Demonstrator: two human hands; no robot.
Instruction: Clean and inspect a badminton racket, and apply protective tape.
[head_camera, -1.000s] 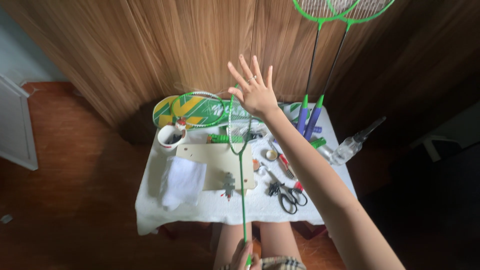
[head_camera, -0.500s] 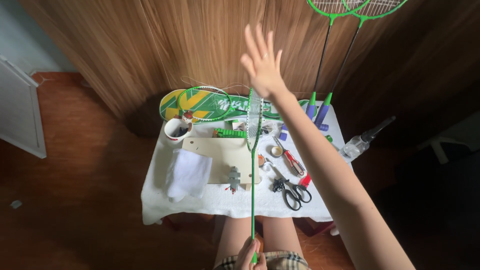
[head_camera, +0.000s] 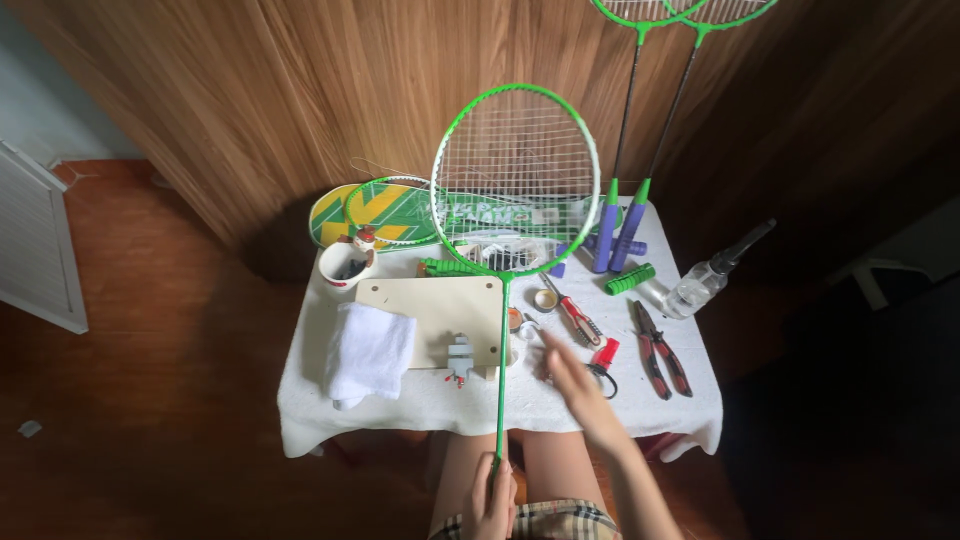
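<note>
My left hand is at the bottom edge, closed around the grip end of a green badminton racket. The racket stands upright, its strung head in front of the wooden wall. My right hand is low over the small white-clothed table, blurred, fingers extended. It hovers over black-handled scissors, just right of the racket's shaft. Nothing shows in its grasp.
On the table lie a folded white towel, a pale wooden board with a small grey clamp, a cup, red pliers, a spray bottle and a green-yellow racket cover. Two rackets lean on the wall.
My right hand has dropped from spread in front of the racket's strings down to the table by the scissors. The racket head now shows uncovered; the view has shifted slightly.
</note>
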